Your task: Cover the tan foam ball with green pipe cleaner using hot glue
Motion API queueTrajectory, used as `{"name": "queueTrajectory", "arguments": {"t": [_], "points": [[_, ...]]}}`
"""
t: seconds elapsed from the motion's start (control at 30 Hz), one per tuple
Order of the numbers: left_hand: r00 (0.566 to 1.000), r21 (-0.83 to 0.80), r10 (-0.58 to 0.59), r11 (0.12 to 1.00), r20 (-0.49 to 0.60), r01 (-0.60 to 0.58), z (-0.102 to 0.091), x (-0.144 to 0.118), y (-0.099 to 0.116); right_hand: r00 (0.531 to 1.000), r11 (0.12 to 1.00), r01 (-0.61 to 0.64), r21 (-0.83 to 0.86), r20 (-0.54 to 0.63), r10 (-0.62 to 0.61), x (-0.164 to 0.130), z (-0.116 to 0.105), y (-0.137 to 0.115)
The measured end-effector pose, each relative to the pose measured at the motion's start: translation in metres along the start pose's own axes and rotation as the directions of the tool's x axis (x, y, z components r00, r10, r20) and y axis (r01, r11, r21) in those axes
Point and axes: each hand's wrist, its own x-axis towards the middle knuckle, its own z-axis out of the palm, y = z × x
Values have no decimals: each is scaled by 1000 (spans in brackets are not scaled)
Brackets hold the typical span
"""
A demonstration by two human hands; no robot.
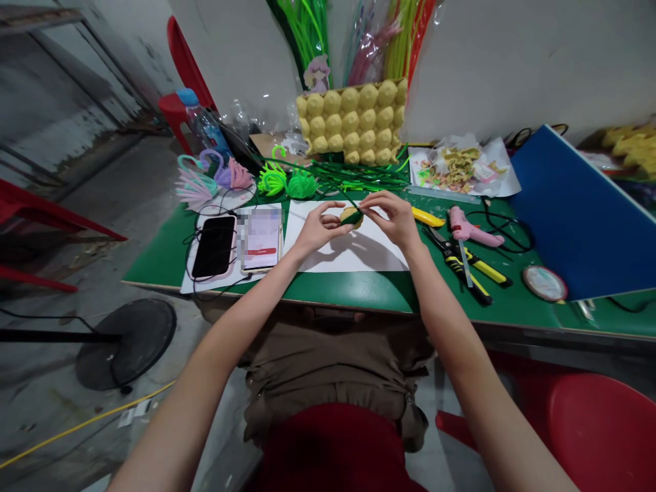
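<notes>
Both forearms reach over the lap; the left hand [318, 229] and right hand [390, 217] pinch a small yellow ball [350, 216] between them, above white paper [353, 254], pliers [454, 258] just right.

Craft workshop, glue gun [471, 229], pipe cleaners [353, 178], pliers [454, 256]

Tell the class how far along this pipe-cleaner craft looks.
Done: two green tufts and pastel swans stand finished on the green table. In hand: left hand and right hand wrap a green pipe cleaner around a yellow ball. Left: many yellow balls fill the tray, loose green stems behind.
</notes>
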Motion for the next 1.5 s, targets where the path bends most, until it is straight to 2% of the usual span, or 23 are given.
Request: {"name": "queueTrajectory", "arguments": {"t": [0.2,0.47,0.6,0.77,1.07,1.2,1.33,1.5], "points": [[995,-33,-94,995,33,95,-3,-1,1,999,999,-33,3,19,33,1,-2,0],[991,-89,-132,988,-22,130,0,7,-9,994,989,112,-98,-3,-113,-3,6,-4],[985,-123,-158,981,-64,150,1,5,-5,993,985,122,-118,13,-121,-4,8,-4],[989,-131,-125,985,-81,114,3,3,0,991,986,132,-98,13,-131,-4,9,-3],[995,-94,-48,995,-86,39,-1,8,-12,993,990,111,-91,53,-107,-6,14,-1],[993,-88,-53,995,-101,44,-3,9,-11,996,993,89,-76,23,-87,-6,17,-1],[994,-60,-17,998,-106,11,-4,10,-13,1000,994,27,-109,16,-26,-7,20,-3],[994,-7,17,1000,-108,-18,-2,10,-15,997,987,51,-155,60,-42,-6,22,-3]]}}
